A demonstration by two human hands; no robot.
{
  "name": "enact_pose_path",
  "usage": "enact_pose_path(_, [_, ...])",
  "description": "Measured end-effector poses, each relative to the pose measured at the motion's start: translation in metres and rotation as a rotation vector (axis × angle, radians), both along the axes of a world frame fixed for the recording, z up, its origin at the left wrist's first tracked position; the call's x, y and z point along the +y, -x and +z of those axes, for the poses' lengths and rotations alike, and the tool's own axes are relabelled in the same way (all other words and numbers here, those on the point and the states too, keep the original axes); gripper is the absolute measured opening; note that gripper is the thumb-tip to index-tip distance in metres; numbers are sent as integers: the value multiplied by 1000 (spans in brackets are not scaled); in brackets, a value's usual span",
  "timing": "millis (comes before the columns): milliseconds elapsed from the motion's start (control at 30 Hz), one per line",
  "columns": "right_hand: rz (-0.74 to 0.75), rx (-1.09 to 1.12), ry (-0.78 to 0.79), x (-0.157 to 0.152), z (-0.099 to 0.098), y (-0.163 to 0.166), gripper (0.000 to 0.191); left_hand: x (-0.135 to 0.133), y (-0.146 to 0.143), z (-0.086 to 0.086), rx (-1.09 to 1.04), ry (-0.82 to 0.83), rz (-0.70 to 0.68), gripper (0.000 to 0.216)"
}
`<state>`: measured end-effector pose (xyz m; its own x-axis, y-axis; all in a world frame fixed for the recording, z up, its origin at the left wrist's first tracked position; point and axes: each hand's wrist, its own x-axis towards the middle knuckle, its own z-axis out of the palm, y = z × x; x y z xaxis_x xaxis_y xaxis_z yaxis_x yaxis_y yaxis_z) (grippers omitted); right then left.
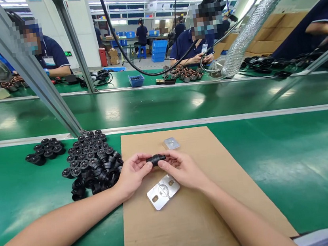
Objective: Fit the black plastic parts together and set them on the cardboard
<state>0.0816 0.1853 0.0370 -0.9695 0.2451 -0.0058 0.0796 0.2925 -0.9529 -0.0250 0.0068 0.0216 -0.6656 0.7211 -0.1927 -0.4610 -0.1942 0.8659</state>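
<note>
Above the metal plate [163, 191], a small black part [155, 159] hung between both hands, left hand [132, 174] and right hand [182, 169] each pinching an end in a fingertip grip, perhaps to twist it. Cardboard [199, 214] padded the bench [290, 155]; the parts pile [93, 163] crowded the left, with open room to the right.
</note>
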Motion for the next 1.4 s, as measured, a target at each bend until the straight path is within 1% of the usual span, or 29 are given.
enact_pose_path(100, [-3, 149, -137, 2, 3, -4, 33, 1, 2, 0, -37, 7, -14, 58])
enact_pose_path(133, [0, 193, -138, 4, 4, -4, 32, 1, 3, 1, -55, 5, -21, 58])
enact_pose_path(167, [-6, 224, -85, 5, 4, -3, 32, 1, 4, 3, -74, 0, -26, 57])
enact_pose_path(200, [-17, 233, 27, 7, 5, -2, 31, 1, 4, 4, -94, -7, -32, 56])
enact_pose_path(267, [-37, 176, 372, 11, 4, 2, 34, 1, 4, 8, -128, -22, -45, 56])
enact_pose_path(333, [-38, 70, 708, 14, 4, 7, 38, 1, 3, 12, -148, -37, -57, 55])
enact_pose_path(367, [-36, 26, 822, 15, 4, 9, 41, 0, 2, 13, -154, -44, -66, 54])
enact_pose_path(400, [-35, -6, 894, 15, 3, 12, 43, 0, 2, 13, -157, -51, -74, 52])
enact_pose_path(433, [-42, -24, 932, 15, 3, 13, 44, -1, 1, 13, -160, -57, -81, 51])
enact_pose_path(600, [-96, -69, 919, 14, 0, 18, 36, -2, 1, 10, -167, -86, -100, 47])
enact_pose_path(767, [-145, -49, 864, 15, 3, 16, 43, -3, 2, 8, -172, -81, -113, 49])
enact_pose_path(1033, [-170, 21, 738, 13, 3, 13, 51, -5, -3, 8, -151, -91, -173, 50])
enact_pose_path(1233, [-169, 52, 613, 11, 3, 12, 61, -3, -5, 12, -129, -123, -192, 39])
enact_pose_path(1300, [-180, 51, 597, 11, 4, 11, 64, -3, -5, 13, -125, -131, -200, 38])
enact_pose_path(1400, [-200, 60, 595, 11, 5, 11, 63, -3, -6, 15, -125, -138, -202, 37])
